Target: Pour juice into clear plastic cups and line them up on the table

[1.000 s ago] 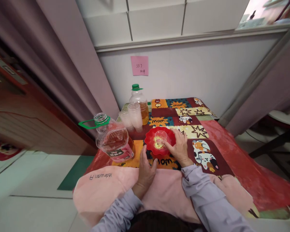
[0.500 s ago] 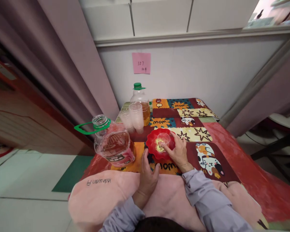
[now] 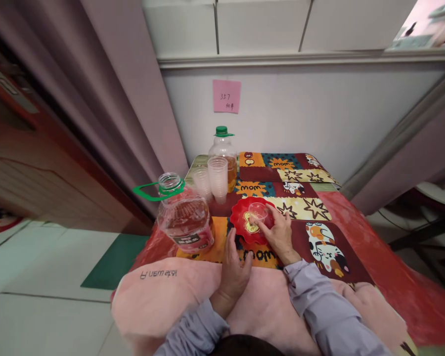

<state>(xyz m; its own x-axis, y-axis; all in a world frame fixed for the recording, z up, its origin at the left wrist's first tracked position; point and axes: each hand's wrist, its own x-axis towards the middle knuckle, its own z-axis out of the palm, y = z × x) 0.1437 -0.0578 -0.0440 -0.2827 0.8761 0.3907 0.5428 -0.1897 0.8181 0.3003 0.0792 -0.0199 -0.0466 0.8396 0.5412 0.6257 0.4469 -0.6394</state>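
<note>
My right hand (image 3: 281,236) has its thumb and fingers around a small clear plastic cup (image 3: 258,211). That cup is over the red scalloped dish (image 3: 241,230), which has a yellow design in its middle; whether the cup rests on the dish I cannot tell. My left hand (image 3: 235,272) is at the near side of the dish, its thumb and fingers apart and holding nothing. Left of it stands a big clear jug (image 3: 185,217) of reddish liquid with a pink label, a green handle ring and an uncapped neck.
Two stacks of clear plastic cups (image 3: 218,180) stand behind the jug. Past them is a green-capped jug (image 3: 232,170) of amber liquid. Patterned mats (image 3: 307,210) lie over a red table cover (image 3: 359,227). A pink plush cloth (image 3: 159,296) covers the near edge.
The view has swung slightly left, so everything sits further right in the picture. Both hands keep nearly the same pose, and the cup stays in my right hand over the dish.
</note>
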